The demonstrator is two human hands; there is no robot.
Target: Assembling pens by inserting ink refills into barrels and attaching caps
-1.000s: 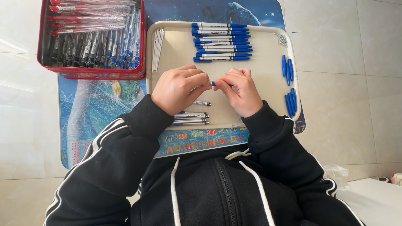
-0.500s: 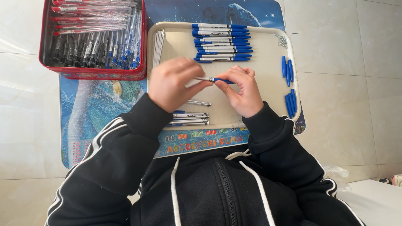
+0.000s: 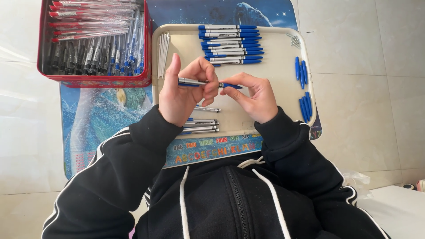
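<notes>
Pale tiled worktop (image 3: 26, 146) carries a blue picture mat (image 3: 102, 119), a beige tray (image 3: 276, 75) and a red tin (image 3: 95, 80) full of pens. Over the tray, the left hand (image 3: 181, 95) pinches a pen (image 3: 208, 82) by its clear barrel, held level, while the right hand (image 3: 254, 97) closes its fingertips on the pen's blue end. Finished blue pens (image 3: 230, 44) lie stacked at the tray's far side, loose caps (image 3: 303, 86) at its right, uncapped barrels (image 3: 201, 126) just beneath the left hand.

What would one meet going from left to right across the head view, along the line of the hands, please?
Red tin of pens → left hand → pen held between both hands → right hand → loose blue caps → tray rim.
</notes>
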